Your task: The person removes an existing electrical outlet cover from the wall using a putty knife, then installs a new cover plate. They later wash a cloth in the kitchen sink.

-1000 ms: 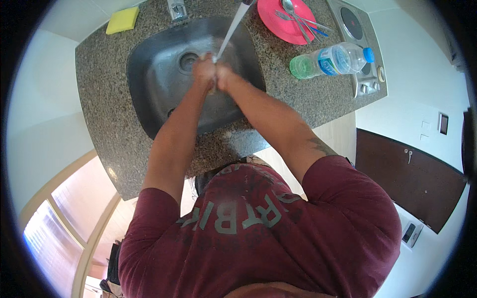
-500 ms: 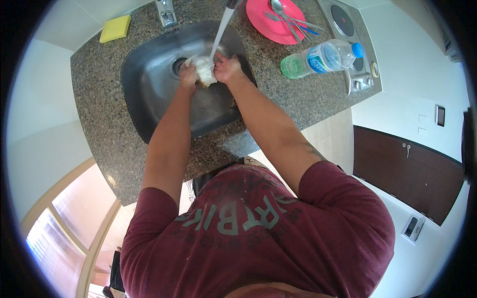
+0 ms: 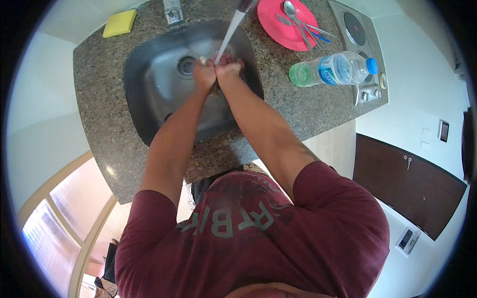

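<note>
Ideally, angle the open right hand point(image 3: 229, 71) under the running water point(image 3: 228, 38), left hand point(image 3: 204, 77) gripping a pale wad point(image 3: 202, 60) beside it.

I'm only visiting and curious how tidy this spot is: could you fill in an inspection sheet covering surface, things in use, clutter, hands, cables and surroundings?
Surface: speckled counter with a grey sink set in.
Things in use: running water; white material, mostly hidden.
Clutter: yellow pad; pink plate bearing cutlery; blue-capped bottle, green liquid at its base.
Hands: left hand closed on the white material; right hand open, close beside it.
Cables: nothing seen.
Surroundings: hob, dark door, pale walls.
</note>
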Demonstrator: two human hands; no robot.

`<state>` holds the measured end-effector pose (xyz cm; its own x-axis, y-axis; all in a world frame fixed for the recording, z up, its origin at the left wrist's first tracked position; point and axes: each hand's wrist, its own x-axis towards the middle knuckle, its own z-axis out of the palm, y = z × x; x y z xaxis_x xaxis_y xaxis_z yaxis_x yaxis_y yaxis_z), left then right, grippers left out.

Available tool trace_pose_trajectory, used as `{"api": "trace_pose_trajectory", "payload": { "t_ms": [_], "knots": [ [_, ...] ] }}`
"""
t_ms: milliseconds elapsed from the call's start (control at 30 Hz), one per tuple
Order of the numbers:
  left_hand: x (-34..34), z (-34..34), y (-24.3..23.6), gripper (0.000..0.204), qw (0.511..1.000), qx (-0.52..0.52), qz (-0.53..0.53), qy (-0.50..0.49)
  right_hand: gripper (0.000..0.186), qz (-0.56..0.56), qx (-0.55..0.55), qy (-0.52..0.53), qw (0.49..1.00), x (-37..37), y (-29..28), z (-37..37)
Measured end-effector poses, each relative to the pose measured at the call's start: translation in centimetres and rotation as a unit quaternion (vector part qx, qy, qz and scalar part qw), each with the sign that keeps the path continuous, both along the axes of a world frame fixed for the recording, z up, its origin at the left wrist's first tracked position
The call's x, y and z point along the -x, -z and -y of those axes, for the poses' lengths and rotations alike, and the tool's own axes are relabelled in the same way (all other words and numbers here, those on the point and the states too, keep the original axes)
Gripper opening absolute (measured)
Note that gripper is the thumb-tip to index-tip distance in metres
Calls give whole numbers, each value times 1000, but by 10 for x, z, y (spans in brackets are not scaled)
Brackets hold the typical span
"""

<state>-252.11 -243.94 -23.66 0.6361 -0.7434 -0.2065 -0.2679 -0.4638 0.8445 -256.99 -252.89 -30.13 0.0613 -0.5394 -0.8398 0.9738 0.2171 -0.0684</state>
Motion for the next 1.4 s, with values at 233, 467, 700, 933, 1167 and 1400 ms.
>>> {"api": "trace_pose_trajectory", "payload": {
  "t_ms": [233, 467, 700, 933, 1167, 1400],
  "knots": [
    [14, -17, -60, 36, 996, -8, -6, 88, 44, -23, -53, 42, 997, 7, 9, 37],
    [4, 22, -27, 42, 998, -30, -9, 50, 40, 72, -29, 93, 993, 11, 13, 37],
    [-16, 1, 3, 52, 997, 0, 59, 45, 72, 102, 78, -48, 991, -4, -47, -2],
    [-59, 37, 25, 53, 991, 14, -22, 135, 91, 266, 140, -1, 954, 23, -92, -12],
    [-64, 23, 5, 55, 906, 57, -417, 49, 65, -380, -16, -342, 859, 25, -87, -32],
    [-80, 3, 51, 40, 965, -11, -263, -8, 64, -295, 82, -443, 843, 30, -40, -38]
  ]
}}
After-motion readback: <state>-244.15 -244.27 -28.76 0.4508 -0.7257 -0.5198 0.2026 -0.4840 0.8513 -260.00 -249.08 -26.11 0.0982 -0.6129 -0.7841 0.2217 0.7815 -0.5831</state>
